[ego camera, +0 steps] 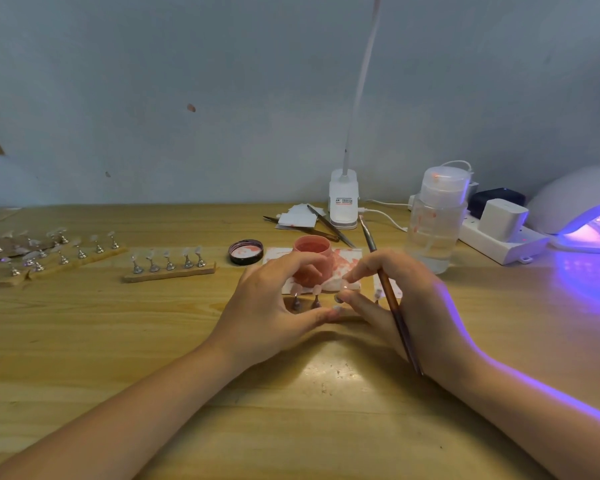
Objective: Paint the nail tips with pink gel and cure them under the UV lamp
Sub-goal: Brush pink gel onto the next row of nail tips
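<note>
- Your left hand [267, 306] sits low on the worktop [118, 341], fingers curled round toward the thumb, and the thing between them is mostly hidden; it looks like a strip carrying small metal stands [305, 302], but I cannot tell how firmly you hold it.
- Your right hand [406, 306] holds the brush [388, 289] slanted across the palm, bristle end up and away from you, while thumb and forefinger pinch at a nail tip [343, 287] on that strip.
- The nail tips under your fingers are tiny and blurred; their colour is hard to call.
- The pink gel jar [312, 258] stands open just behind your left fingers, its lower half covered by them, on a stained paper sheet [347, 258].
- Its black lid [246, 251] lies inside-up just to the left of the jar.
- Further left, a wooden strip [170, 271] carries five stands with clear tips; more stands beyond it blur together.
- The UV lamp [582, 206] glows violet at far right, cut off by the edge.
- A clear pump bottle [437, 220] hides part of the power strip [499, 240].
- The clip lamp base [343, 202] bears a label with red and dark print, too small to read.
- Tweezers [329, 225] lie beside some folded card at the back.
</note>
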